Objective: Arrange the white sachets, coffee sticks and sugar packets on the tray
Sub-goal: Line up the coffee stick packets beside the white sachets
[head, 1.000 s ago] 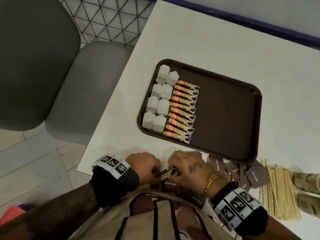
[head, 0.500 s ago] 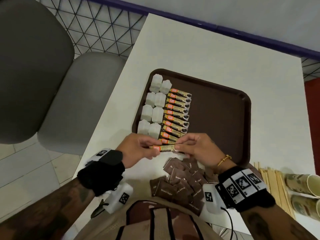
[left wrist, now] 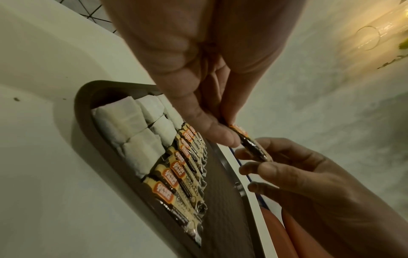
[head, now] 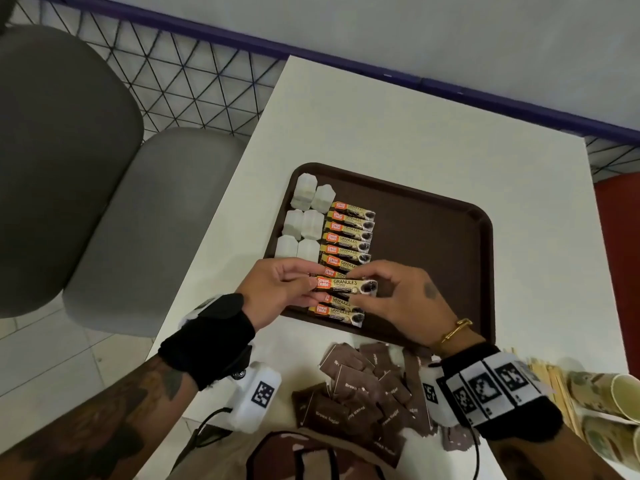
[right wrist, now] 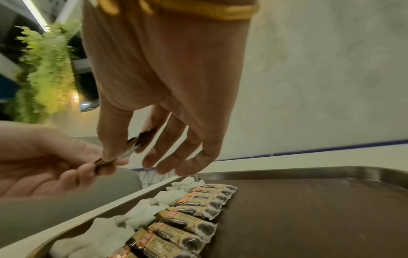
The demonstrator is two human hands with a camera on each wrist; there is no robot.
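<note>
A dark brown tray [head: 450,216] lies on the white table. Along its left side stand two columns of white sachets [head: 304,216] and beside them a row of gold-and-orange coffee sticks [head: 349,237]. Both hands hold one coffee stick [head: 346,285] level above the near end of that row: my left hand [head: 277,289] pinches its orange end, my right hand [head: 398,296] pinches its dark end. The left wrist view shows the held stick [left wrist: 249,141] above the tray [left wrist: 223,227]; the right wrist view shows it [right wrist: 130,148] between thumb and forefinger. Brown sugar packets [head: 360,393] lie heaped on the table before the tray.
A bundle of wooden stirrers [head: 554,382] and stacked paper cups [head: 609,410] lie at the table's right front. A grey chair [head: 138,220] stands left of the table. The tray's right half [head: 433,271] is bare.
Both hands rose from the sugar pile at the table's front edge, carrying one coffee stick forward to above the near end of the tray's stick row.
</note>
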